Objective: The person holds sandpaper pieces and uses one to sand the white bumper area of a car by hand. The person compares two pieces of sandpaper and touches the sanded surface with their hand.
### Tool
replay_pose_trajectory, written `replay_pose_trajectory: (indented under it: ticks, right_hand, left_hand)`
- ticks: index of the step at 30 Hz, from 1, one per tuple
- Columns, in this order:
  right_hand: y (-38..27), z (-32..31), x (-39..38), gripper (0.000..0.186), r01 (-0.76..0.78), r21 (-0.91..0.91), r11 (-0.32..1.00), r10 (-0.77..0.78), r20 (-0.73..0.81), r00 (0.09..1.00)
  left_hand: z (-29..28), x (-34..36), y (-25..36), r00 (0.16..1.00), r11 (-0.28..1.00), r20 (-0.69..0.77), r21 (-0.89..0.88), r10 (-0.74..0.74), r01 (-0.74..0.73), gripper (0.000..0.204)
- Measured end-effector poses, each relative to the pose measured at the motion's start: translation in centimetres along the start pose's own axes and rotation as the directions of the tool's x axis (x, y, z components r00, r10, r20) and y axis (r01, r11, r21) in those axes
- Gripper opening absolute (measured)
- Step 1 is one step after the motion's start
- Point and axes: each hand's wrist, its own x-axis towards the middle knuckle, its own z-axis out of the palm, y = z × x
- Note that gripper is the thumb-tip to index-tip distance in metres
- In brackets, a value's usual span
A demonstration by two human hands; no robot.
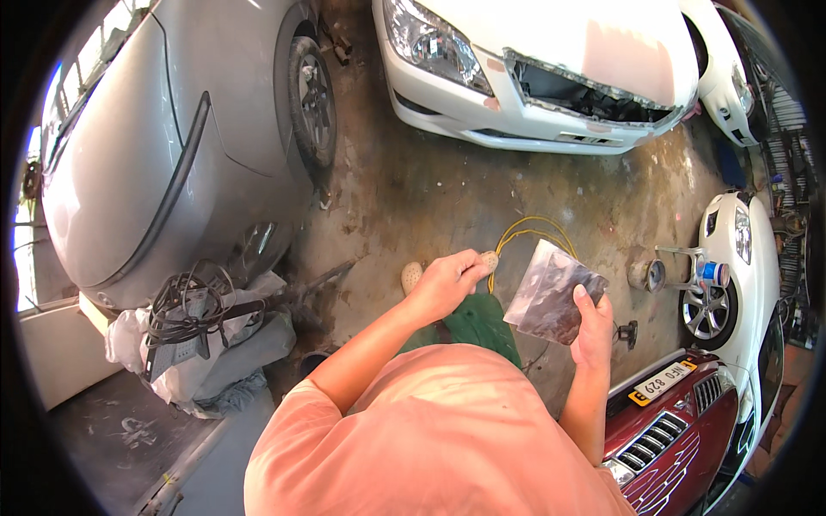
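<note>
My right hand grips a thin, squarish sheet by its right edge, the thumb lying on top. Its upper part is pale and glossy, the lower part dark brown; whether it is folded sandpaper or a plastic pouch I cannot tell. To the left of it, apart from the sheet, my left hand is closed with the fingers curled together. Anything pinched in those fingers is hidden. Below both hands a light-coloured shoe shows on the concrete floor.
A yellow hose loops on the floor ahead. Beyond stands a white car with an open gap at its front; a silver car is at left. Bundled black cable lies on plastic sheeting. At right are cans and a dark red front panel.
</note>
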Motion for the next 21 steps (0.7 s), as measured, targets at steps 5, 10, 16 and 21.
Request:
replay_pose_trajectory:
  ticks: [5,10,16,21]
  right_hand:
    - [-0.8,0.3,0.3,0.03,0.036,-0.001,0.999,-0.035,0.055,0.998]
    - [0.8,1.1,2.7,0.027,-0.052,0.006,0.999,0.05,0.157,0.986]
    - [7.7,-0.4,8.2,0.026,-0.276,-0.063,0.959,0.283,0.218,0.934]
    - [16.3,-2.6,14.2,0.026,-0.508,-0.133,0.851,0.524,0.282,0.803]
  left_hand:
    - [1.8,-1.9,0.5,0.916,0.85,0.078,-0.41,0.395,-0.331,0.065]
    - [2.3,0.3,0.4,0.944,0.881,0.179,-0.44,0.278,-0.176,0.048]
    - [0.1,6.3,-5.3,0.969,0.964,0.244,-0.264,0.034,0.033,0.027]
    - [0.3,12.1,-12.6,0.95,0.947,0.291,-0.257,-0.114,0.192,0.027]
